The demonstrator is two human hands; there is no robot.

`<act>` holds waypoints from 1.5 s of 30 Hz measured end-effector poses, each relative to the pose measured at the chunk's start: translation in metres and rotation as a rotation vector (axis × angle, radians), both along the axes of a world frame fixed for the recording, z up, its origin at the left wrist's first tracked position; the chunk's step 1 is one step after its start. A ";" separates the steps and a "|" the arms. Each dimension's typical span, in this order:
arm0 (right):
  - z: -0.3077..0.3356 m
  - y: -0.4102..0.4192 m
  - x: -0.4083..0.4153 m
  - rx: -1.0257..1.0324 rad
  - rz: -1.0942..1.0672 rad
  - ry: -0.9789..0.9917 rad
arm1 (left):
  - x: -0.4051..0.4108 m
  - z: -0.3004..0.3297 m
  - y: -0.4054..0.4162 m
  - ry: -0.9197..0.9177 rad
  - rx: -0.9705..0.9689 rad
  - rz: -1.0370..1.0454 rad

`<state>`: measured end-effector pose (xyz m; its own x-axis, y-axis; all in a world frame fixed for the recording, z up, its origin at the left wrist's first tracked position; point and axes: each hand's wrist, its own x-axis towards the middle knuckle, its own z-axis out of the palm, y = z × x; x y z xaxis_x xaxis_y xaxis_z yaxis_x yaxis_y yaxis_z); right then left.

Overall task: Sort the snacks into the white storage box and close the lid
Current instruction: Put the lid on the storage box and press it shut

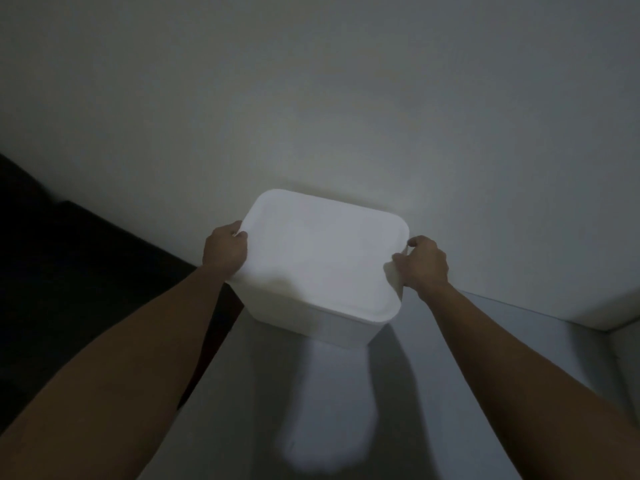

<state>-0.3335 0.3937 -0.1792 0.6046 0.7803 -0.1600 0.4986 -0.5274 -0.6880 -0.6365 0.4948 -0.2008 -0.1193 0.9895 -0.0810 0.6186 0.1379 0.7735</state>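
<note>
Dim light. I see the white box (322,271) on the grey table (433,393), against the wall (311,98), lid (325,251) on. Left hand (225,251) grips the lid's left edge, fingers curled on it; right hand (424,263) pinches the right edge. Contents hidden.

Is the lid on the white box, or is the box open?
On. The lid covers the white box; left hand and right hand grip its edges. Fully snapped: cannot tell.
</note>
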 end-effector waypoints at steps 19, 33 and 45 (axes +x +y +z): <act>-0.034 -0.029 -0.041 0.161 -0.016 -0.096 | 0.012 -0.009 -0.002 0.503 0.093 -0.091; -0.023 -0.009 -0.037 -0.001 0.112 -0.298 | 0.037 -0.010 0.018 0.768 0.169 -0.324; -0.039 0.029 -0.033 0.014 0.205 -0.542 | 0.052 -0.013 0.054 0.665 0.293 -0.304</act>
<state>-0.3665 0.4222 -0.2182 0.4337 0.8899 0.1412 0.8726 -0.3758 -0.3119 -0.5842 0.5489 -0.2138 0.2282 0.9565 0.1816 0.9421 -0.2640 0.2069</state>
